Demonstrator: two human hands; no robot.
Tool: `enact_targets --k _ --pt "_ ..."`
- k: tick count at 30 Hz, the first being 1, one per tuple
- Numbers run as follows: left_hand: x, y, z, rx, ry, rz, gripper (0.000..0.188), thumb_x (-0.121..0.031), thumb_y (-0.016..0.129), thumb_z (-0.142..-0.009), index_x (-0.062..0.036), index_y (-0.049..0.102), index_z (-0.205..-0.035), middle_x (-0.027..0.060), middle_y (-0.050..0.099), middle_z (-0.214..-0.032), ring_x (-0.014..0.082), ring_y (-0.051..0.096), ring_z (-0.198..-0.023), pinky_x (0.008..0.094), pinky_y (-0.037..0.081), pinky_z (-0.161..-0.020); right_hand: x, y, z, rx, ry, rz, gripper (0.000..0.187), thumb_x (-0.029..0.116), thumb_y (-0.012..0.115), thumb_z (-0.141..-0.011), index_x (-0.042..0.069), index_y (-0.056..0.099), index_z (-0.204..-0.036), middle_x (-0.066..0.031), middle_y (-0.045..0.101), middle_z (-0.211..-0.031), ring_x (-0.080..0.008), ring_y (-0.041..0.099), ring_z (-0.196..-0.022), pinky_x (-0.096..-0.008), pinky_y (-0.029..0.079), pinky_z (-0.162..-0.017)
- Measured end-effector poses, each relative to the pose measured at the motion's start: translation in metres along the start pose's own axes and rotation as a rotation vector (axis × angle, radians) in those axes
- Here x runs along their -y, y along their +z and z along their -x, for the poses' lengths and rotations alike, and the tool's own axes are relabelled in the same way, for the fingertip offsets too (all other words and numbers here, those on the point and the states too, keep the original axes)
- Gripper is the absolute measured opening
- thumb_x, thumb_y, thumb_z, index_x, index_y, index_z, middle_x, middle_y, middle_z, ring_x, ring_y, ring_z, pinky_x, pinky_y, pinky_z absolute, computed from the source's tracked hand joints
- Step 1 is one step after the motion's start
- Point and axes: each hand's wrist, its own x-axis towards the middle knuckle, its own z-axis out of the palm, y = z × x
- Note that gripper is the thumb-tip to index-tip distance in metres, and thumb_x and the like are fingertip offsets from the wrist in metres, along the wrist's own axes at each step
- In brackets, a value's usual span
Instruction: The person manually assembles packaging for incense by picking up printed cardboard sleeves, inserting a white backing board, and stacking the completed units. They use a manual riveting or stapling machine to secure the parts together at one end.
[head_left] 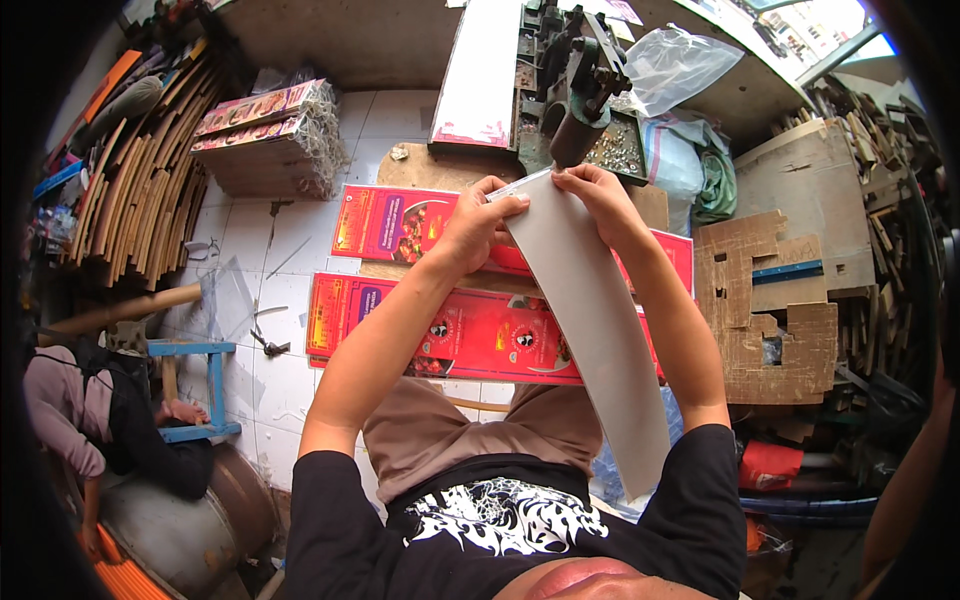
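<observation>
A long sheet of card (602, 325), grey side up, slopes from the machine down past my right thigh. My left hand (474, 228) pinches its far left corner between thumb and fingers. At the far right corner, my right hand (602, 202) closes on the same edge. A narrow pale strip (522, 184) runs along that edge between my hands; its kind is unclear. Right above my right fingertips is the dark metal head of a press-like machine (580, 130). Red printed cards (455, 325) lie in a stack across my lap, and another red stack (375, 222) lies beyond it.
Behind the hands stands a tray of small metal pieces (615, 150), beside a long white-topped stack (478, 75). Bundled printed cards (265, 140) sit at far left. Cut cardboard (765, 300) leans at right. A blue stool (205, 390) and another person (110, 410) are at left.
</observation>
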Motion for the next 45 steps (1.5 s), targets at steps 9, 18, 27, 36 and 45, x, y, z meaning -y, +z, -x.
enact_targets --k 9,18,27,36,45 --pt "0.003 0.002 0.001 -0.011 0.027 0.007 0.028 -0.014 0.074 -0.083 -0.0069 0.049 -0.094 0.0086 0.063 -0.090 0.0145 0.067 -0.075 0.0308 0.062 -0.065 -0.003 -0.003 0.036 -0.018 -0.187 0.153 0.036 0.015 0.065 -0.094 0.001 0.055 -0.125 -0.0071 0.069 -0.086 -0.0093 0.063 -0.077 -0.0230 0.048 -0.068" --pt "0.004 0.001 0.001 -0.025 0.020 0.009 0.028 -0.014 0.073 -0.084 -0.0071 0.049 -0.095 0.0086 0.063 -0.090 0.0145 0.067 -0.076 0.0312 0.061 -0.066 -0.008 -0.003 0.031 -0.072 -0.223 0.188 0.032 0.015 0.068 -0.092 0.001 0.062 -0.120 -0.0058 0.070 -0.077 -0.0074 0.062 -0.067 -0.0250 0.047 -0.057" --pt "0.004 -0.001 0.002 -0.038 -0.010 -0.020 0.024 -0.016 0.070 -0.087 -0.0074 0.049 -0.095 0.0082 0.063 -0.089 0.0165 0.067 -0.076 0.0365 0.063 -0.067 -0.013 -0.002 0.029 -0.111 -0.215 0.217 0.029 0.016 0.070 -0.090 0.005 0.066 -0.116 -0.0063 0.070 -0.074 -0.0080 0.063 -0.067 -0.0266 0.049 -0.059" --pt "0.008 -0.005 -0.002 -0.031 0.011 0.011 0.016 -0.018 0.061 -0.092 -0.0055 0.051 -0.095 0.0091 0.063 -0.086 0.0169 0.067 -0.071 0.0341 0.062 -0.059 -0.008 0.000 0.031 -0.128 -0.190 0.253 0.029 0.016 0.071 -0.089 0.005 0.067 -0.115 -0.0061 0.070 -0.074 -0.0083 0.063 -0.067 -0.0268 0.049 -0.059" --pt "0.009 -0.005 -0.002 -0.011 0.005 -0.011 0.016 -0.019 0.064 -0.092 -0.0090 0.052 -0.093 0.0048 0.062 -0.085 0.0120 0.065 -0.069 0.0306 0.061 -0.059 -0.008 -0.003 0.030 -0.121 -0.194 0.262 0.030 0.016 0.071 -0.088 0.003 0.067 -0.115 -0.0062 0.070 -0.074 -0.0082 0.062 -0.066 -0.0271 0.049 -0.059"
